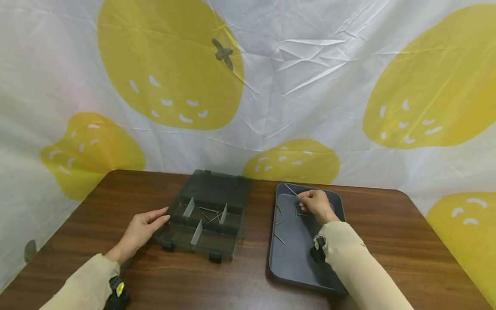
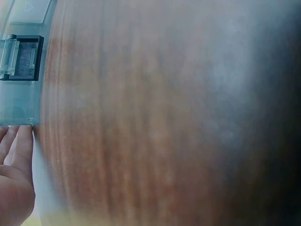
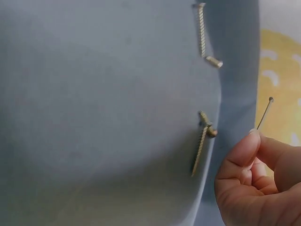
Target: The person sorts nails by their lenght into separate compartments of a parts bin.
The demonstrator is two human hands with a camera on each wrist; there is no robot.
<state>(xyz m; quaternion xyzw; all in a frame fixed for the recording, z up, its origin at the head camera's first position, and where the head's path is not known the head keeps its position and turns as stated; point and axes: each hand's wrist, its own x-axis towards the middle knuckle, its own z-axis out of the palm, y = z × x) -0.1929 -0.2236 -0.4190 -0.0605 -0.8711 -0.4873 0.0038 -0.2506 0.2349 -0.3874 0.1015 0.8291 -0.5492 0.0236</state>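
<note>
My right hand is over the far part of a grey tray, pinching a thin screw between thumb and forefinger. The screw's head end sticks out past the fingertips. Several brass-coloured screws lie in the tray, some of them close to my right hand. My left hand rests its extended fingers and thumb at the left edge of a dark see-through organizer box. Its lid stands open at the back. A few screws lie in one of the box's far compartments.
White dividers split the box into compartments, and black latches hang at its front. Both containers stand on a brown wooden table, the box left of the tray. Behind it hangs a white cloth with yellow fruit prints.
</note>
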